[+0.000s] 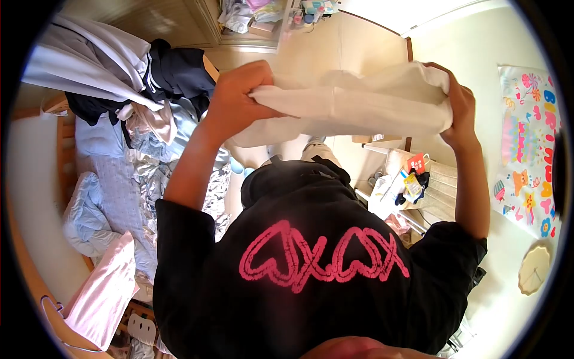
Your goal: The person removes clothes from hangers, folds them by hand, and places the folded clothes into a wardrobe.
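Note:
A white cloth garment point(359, 107) is stretched sideways in front of my chest, held up above the floor. My left hand point(239, 99) is closed on one end, with the thumb along the folded edge. Gripping the other end, my right hand point(460, 107) has its fingers partly hidden by the fabric. The cloth sags a little between the hands and hangs lower near the left one. Its exact kind cannot be made out.
To the left, a bed point(107, 161) bears rumpled bedding, with dark and grey clothes point(173, 69) heaped at its far end. A pink garment point(104, 293) hangs at lower left. A chair point(439, 194) with small items stands right. An open cabinet point(254, 39) is ahead.

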`<state>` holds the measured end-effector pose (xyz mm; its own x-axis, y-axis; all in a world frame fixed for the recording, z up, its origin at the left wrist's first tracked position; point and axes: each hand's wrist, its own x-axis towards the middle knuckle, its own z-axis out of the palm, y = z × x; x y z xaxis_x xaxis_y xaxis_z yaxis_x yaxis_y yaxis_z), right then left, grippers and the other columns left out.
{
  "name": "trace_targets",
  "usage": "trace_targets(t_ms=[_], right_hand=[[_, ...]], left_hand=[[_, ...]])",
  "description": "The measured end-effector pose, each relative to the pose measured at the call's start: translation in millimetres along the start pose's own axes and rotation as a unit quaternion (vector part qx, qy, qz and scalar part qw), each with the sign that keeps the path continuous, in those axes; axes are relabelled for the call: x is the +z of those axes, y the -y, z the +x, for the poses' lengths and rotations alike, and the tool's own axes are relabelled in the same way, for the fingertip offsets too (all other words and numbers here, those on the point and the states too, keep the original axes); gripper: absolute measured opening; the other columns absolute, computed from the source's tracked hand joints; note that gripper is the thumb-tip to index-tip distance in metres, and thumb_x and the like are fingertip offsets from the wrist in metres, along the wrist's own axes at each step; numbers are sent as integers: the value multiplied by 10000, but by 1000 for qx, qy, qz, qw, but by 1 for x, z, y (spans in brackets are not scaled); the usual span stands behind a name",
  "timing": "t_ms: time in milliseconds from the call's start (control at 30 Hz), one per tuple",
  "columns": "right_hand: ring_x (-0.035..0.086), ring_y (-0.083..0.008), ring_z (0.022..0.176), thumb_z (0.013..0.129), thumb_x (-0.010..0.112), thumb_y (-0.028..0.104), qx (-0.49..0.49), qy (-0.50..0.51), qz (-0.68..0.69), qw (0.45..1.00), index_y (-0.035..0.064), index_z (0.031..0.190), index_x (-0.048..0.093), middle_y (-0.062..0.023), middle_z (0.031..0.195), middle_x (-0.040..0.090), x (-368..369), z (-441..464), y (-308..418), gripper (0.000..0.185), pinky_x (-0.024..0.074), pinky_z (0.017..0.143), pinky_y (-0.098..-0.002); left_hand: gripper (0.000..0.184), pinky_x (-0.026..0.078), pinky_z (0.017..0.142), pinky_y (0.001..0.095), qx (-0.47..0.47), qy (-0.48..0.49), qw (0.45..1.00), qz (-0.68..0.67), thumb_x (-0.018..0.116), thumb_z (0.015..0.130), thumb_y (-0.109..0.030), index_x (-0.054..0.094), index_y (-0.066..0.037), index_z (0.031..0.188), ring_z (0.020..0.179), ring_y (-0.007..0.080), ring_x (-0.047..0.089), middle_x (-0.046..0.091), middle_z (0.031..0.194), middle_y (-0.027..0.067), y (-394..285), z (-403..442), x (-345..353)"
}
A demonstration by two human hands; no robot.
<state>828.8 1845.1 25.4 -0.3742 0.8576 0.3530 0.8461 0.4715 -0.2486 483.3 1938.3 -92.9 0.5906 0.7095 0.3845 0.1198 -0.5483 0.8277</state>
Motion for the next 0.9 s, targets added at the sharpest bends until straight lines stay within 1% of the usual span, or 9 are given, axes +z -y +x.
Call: trace_targets(t_ms=[200,367,467,500,600,633,733,800,900], right_hand=[[644,-282,631,772,686,127,154,22,119,981,1,1123,594,-163,816,660,20,-20,-7,384,510,624,-326],[610,-106,783,963,535,110,193,-110,149,964,-35,1149,588,-90,869,685,30,-22,2,242,485,707,-250],[616,-114,798,963,538,115,215,-176,214,937,-38,1180,579,-100,913,675,33,-27,11,268,488,718,-255],[628,-150,818,942,569,118,219,-144,245,934,-30,1155,596,-109,946,668,28,-31,15,261,493,740,-280],[622,-199,958,922,573,146,78,-22,323,943,-61,1063,624,-127,1063,664,8,-22,35,256,482,857,-307],[627,-245,951,912,591,187,51,37,365,929,-52,997,642,-144,1041,670,3,-23,43,259,483,859,-340],[592,-371,1032,929,595,255,-101,251,516,813,10,893,694,-165,990,692,9,-19,55,266,387,977,-506],[507,-428,1178,953,583,238,-214,265,591,731,75,927,718,-170,1122,667,34,-12,77,213,192,1047,-627],[441,-385,1277,908,657,182,-236,289,723,581,39,1105,668,-175,1284,555,78,-24,115,243,188,1137,-561]], left_hand=[[310,429,596,334,1,22,992,127,807,702,-131,524,-26,775,705,222,489,496,761,67,-28,18,-22],[210,476,758,359,57,73,971,218,724,765,-84,670,-39,963,892,268,561,608,980,84,-21,14,-45],[290,464,832,343,76,95,961,248,697,765,-57,683,-60,1054,928,286,561,620,1079,88,-35,20,-68],[277,459,822,350,80,75,961,255,675,757,-18,682,-57,1031,952,273,558,619,1023,90,-41,17,-64],[303,453,811,351,-124,17,982,142,639,746,31,691,-80,1023,962,261,557,612,950,83,-66,5,-54],[315,458,791,350,-113,49,975,187,627,739,40,690,-91,1018,945,266,568,609,939,84,-69,0,-55],[330,474,732,348,-119,115,946,280,597,720,61,682,-106,991,890,286,599,607,924,89,-77,-21,-54],[305,484,696,349,-177,121,930,299,582,714,65,665,-98,960,851,306,619,616,938,96,-90,-40,-46],[197,497,668,356,-183,107,925,315,582,718,55,619,-59,874,826,327,638,629,968,106,-92,-61,-42]])
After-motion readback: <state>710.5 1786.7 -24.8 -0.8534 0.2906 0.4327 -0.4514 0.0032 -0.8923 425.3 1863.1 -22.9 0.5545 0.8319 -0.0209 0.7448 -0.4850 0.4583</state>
